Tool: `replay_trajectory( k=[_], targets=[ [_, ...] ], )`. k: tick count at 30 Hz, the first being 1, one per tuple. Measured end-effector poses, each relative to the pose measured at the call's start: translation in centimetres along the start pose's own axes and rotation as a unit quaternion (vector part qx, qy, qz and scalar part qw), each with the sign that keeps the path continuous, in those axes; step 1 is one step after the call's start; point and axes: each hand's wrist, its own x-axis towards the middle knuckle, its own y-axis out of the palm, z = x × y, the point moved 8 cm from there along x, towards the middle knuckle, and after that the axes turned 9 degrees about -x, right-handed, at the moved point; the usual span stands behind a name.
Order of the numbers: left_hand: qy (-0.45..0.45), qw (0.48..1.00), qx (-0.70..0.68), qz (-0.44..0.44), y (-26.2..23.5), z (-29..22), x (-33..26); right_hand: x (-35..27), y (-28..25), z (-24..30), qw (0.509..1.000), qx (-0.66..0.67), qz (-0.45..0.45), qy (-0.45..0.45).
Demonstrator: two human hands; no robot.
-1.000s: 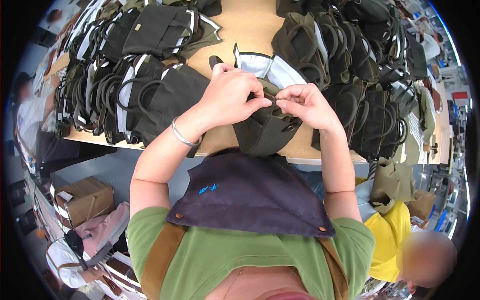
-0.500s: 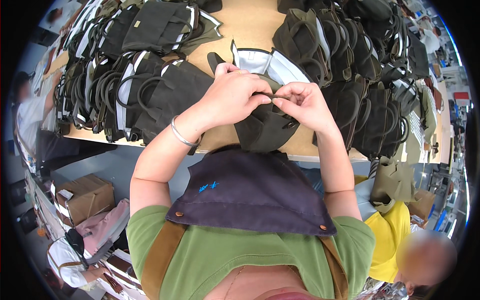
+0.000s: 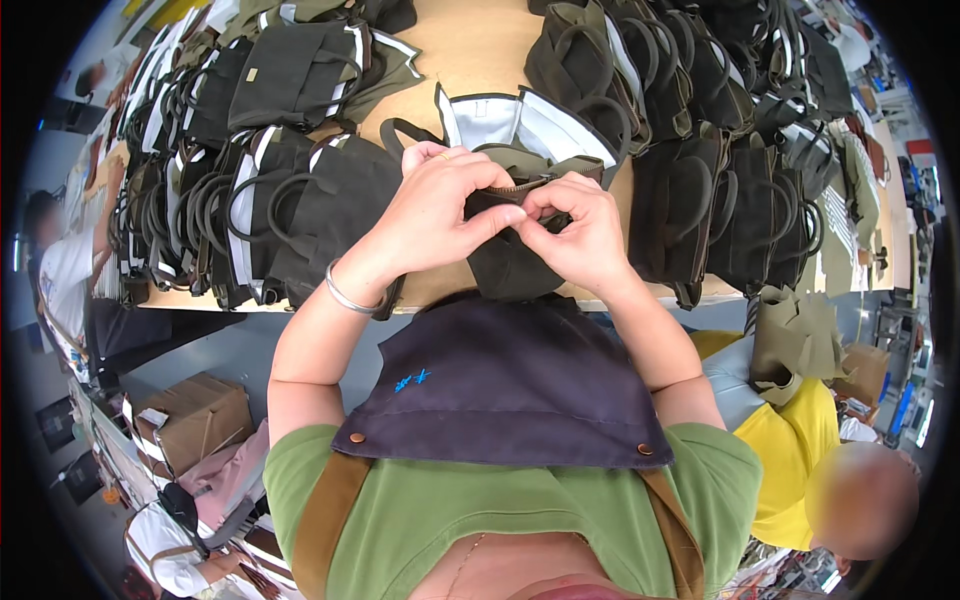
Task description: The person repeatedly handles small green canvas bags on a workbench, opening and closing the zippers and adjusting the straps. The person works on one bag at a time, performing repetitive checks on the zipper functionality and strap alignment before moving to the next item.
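Observation:
At the table's near edge stands a dark olive-black bag (image 3: 515,268), its top spread wide. A flap with white lining (image 3: 483,122) rises at its far side, and a dark handle loop lies to its left. Along the near rim runs a zipper (image 3: 522,187). My left hand (image 3: 432,208) is closed on the rim, fingers over the zipper and thumb on the near side. My right hand (image 3: 580,232) pinches the rim just to the right, its thumb almost touching the left thumb. What lies between the right fingertips is hidden.
Rows of similar dark bags (image 3: 290,85) with looped handles crowd the left side, and more bags (image 3: 690,200) fill the right. Bare wooden tabletop (image 3: 470,40) shows between them. A person in yellow (image 3: 795,470) is at lower right, and a cardboard box (image 3: 195,425) stands lower left.
My right hand has moved left and down, so the thumbs nearly meet. The zipper edge, earlier stretched between both hands, now shows above the fingers. The view has shifted slightly.

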Motion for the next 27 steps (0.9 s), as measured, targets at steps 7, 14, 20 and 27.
replay_trajectory(
  k=[7,14,20,27],
  targets=[
    [0.049,0.997,-0.056,0.033,-1.6,-0.1,-0.1,1.8,-2.4,0.6,0.953,-0.198,0.211,-0.092],
    [0.043,0.987,0.147,-0.056,-4.3,-0.1,-0.6,3.2,-0.4,1.7,0.939,-0.173,0.272,-0.117],
    [0.015,0.995,0.081,0.059,-0.4,-0.7,-0.5,4.1,-0.2,1.6,0.929,-0.122,0.336,-0.098],
    [-0.001,0.995,-0.071,0.063,-0.2,0.3,-0.1,5.3,-0.2,0.1,0.912,-0.050,0.404,-0.041]
  ],
)
